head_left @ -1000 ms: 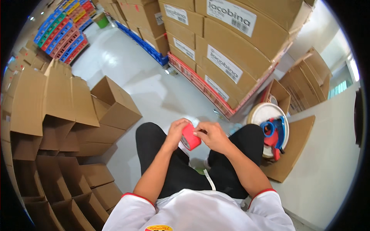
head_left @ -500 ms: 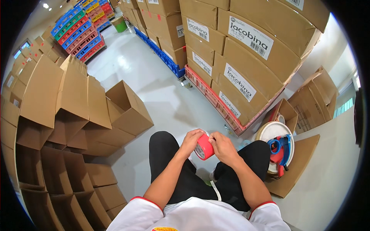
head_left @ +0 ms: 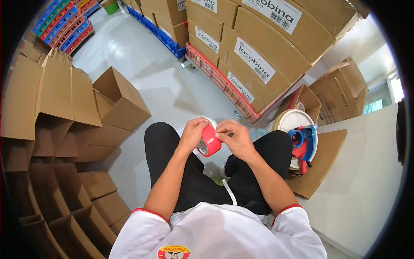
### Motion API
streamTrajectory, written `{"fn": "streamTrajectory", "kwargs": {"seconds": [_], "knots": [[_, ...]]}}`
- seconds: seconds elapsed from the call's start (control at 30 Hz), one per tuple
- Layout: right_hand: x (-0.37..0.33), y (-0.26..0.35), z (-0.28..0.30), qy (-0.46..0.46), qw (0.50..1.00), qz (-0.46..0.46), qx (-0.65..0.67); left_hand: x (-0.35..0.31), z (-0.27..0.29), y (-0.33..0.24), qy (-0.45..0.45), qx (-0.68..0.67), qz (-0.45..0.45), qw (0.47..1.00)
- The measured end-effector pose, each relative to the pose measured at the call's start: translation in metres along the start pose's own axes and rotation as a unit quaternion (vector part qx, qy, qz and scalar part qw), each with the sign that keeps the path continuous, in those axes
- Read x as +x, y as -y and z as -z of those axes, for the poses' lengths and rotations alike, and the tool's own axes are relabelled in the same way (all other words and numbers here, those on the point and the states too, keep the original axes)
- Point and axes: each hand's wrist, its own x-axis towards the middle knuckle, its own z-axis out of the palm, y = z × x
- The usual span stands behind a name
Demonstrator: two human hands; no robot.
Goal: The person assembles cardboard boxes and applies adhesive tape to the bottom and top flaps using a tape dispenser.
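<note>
A roll of red tape [head_left: 211, 143] is held up between my knees, its cardboard core turned toward the lower left. My left hand [head_left: 192, 134] grips the roll from its left side, fingers over the top edge. On the other side, my right hand [head_left: 237, 138] has its thumb and forefinger pinched together against the tape's outer face, the other fingers curled above. Whether a loose tape end sits in that pinch is too small to tell. Right of my knee, a blue and red tape dispenser [head_left: 308, 142] lies on a white round lid [head_left: 294, 119].
Open empty cartons [head_left: 56, 95] stand stacked at the left, one open carton [head_left: 123, 97] jutting toward the floor. Ahead, sealed labelled cartons [head_left: 267, 56] are piled on a red plastic pallet [head_left: 215, 80]. A flat cardboard sheet [head_left: 323, 164] lies by the right wall, near an upright carton [head_left: 338, 90].
The view has tilted and shifted, so the surroundings sit higher and further left. My right fingers have lifted and re-pinched on the tape face; my left hand keeps its hold.
</note>
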Motion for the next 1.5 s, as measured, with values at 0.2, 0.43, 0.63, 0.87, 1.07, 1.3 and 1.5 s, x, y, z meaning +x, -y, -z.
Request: {"fn": "streamTrajectory", "kwargs": {"seconds": [0.2,0.43,0.63,0.87,1.07,1.3,1.5], "knots": [[-0.003,0.003,-0.007,-0.021,0.967,0.115,-0.226,0.006,-0.007,0.007,-0.057,0.0,0.005,0.998],[-0.006,0.013,0.001,-0.05,0.996,0.069,-0.037,0.006,-0.002,-0.002,-0.073,-0.042,-0.019,0.996],[-0.008,0.008,0.0,-0.026,0.985,0.123,-0.119,-0.004,-0.002,-0.003,-0.05,0.026,-0.04,0.998],[-0.004,0.006,-0.007,-0.027,0.948,0.198,-0.246,-0.002,-0.001,-0.002,-0.038,-0.011,-0.004,0.999],[-0.004,0.006,-0.01,0.013,0.941,0.167,-0.294,0.0,0.001,0.007,-0.042,-0.016,0.008,0.999],[-0.007,-0.007,0.016,0.188,0.981,-0.034,-0.008,-0.002,-0.013,0.004,0.044,-0.08,0.062,0.994],[-0.003,-0.018,0.018,0.06,0.979,-0.168,0.098,-0.014,-0.025,-0.019,0.085,0.01,-0.145,0.986]]}}
